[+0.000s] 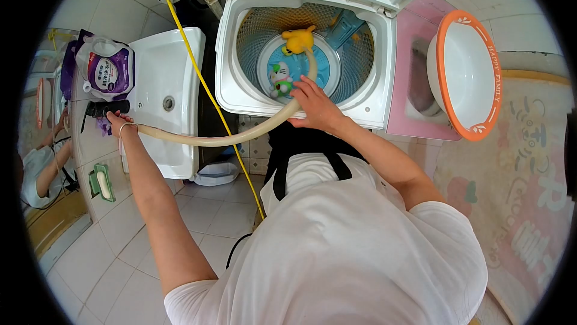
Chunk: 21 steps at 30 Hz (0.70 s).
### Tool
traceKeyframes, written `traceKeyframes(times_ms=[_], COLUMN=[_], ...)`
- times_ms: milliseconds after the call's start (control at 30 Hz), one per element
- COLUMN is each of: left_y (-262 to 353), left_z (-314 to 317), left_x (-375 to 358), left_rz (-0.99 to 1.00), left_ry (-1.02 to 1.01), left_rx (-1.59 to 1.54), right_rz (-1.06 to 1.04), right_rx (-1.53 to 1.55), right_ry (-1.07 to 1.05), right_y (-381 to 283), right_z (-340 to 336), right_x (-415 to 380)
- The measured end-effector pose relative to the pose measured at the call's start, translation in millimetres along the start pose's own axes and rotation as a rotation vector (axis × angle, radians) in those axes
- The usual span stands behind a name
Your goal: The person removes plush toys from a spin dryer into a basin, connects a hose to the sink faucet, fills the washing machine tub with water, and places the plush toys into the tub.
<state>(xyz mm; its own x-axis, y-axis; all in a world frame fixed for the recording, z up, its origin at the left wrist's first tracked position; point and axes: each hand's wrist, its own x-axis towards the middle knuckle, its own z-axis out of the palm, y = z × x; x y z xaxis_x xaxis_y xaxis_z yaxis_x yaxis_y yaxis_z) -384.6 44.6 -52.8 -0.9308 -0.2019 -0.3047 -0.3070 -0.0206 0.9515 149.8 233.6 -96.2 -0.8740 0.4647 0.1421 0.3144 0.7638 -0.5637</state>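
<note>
A cream-coloured hose runs from the black faucet at the sink across to the top-loading washing machine. My left hand is closed around the hose's end, right against the faucet. Over the machine's front rim, my right hand grips the hose, whose other end hangs down into the open drum. Inside the drum lie a yellow plush toy and a white and green toy. The hose's far tip is partly hidden by the yellow toy.
Left of the machine is a white sink, with a purple-labelled detergent bag behind the faucet. A yellow cable crosses in front of the sink. An orange-rimmed basin stands at right; a soap dish is at left.
</note>
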Motion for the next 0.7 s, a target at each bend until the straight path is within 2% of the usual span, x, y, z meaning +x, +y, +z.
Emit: traceKeyframes(times_ms=[700], left_y=[1.9], left_z=[0.5], left_x=[-2.0], left_rz=[-0.005], left_ry=[0.000], left_rx=[0.004], right_rz=[-0.070], right_rx=[0.292], right_ry=[-0.068], right_y=[1.2], right_z=[-6.7], right_x=[6.9])
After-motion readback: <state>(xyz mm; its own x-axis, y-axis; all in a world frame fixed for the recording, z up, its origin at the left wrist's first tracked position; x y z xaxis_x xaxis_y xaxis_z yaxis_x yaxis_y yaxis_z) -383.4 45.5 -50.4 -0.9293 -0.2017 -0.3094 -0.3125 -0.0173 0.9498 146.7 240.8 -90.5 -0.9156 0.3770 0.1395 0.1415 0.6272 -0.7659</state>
